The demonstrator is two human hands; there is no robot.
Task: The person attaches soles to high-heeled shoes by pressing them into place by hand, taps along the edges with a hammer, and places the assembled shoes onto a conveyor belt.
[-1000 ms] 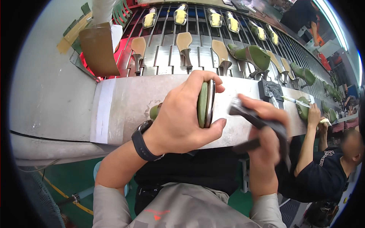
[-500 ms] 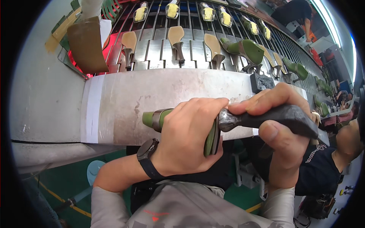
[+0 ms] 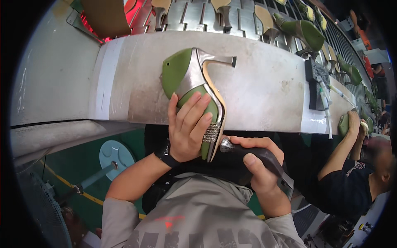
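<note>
A silver high-heeled shoe (image 3: 192, 78) on a green last lies on its side at the table's front edge. Its heel points right, at the far end, and the toe with a glittery strap reaches over the edge towards me. My left hand (image 3: 186, 132) is closed over the front half, fingers across the green last. In my right hand (image 3: 262, 167) is a hammer (image 3: 226, 145) with a rounded metal head and dark body. That head is close beside the sole near the toe; whether it touches, I cannot tell.
Beyond the pale worktable (image 3: 144, 62) runs a slatted conveyor (image 3: 186, 18) carrying soles with heels and green lasts. A black block (image 3: 316, 84) with several syringes (image 3: 324, 101) stands at right. Further right, a co-worker (image 3: 343, 182) handles a green last. A light-blue stool (image 3: 115, 155) is at lower left.
The shoe has been turned so that its heel end lies away from me and its sole faces right. My left hand has shifted its hold, and the hammer has come down nearer my body.
</note>
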